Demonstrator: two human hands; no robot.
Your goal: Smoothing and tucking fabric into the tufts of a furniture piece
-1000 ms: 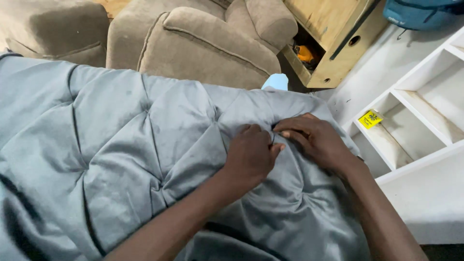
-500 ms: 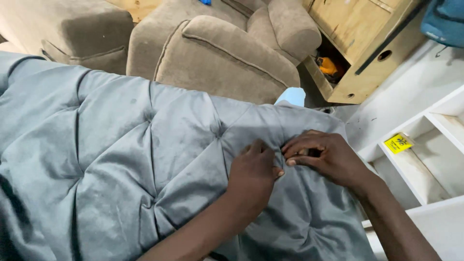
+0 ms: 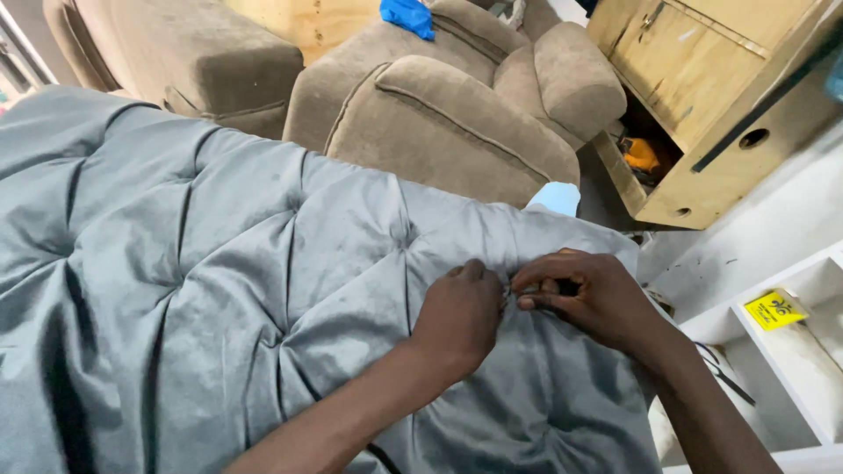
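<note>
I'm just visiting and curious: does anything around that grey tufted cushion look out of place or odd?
Nothing looks damaged or spilled. The left hand and right hand pinch the grey tufted fabric at one fold near its edge. The one stray item is a blue cloth lying on top of the brown armchair behind.

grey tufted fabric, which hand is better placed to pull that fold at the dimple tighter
Probably the right hand: its fingertips already pinch the fold of the grey tufted fabric, while the left hand lies knuckles-up, pressing the cloth beside it.
</note>
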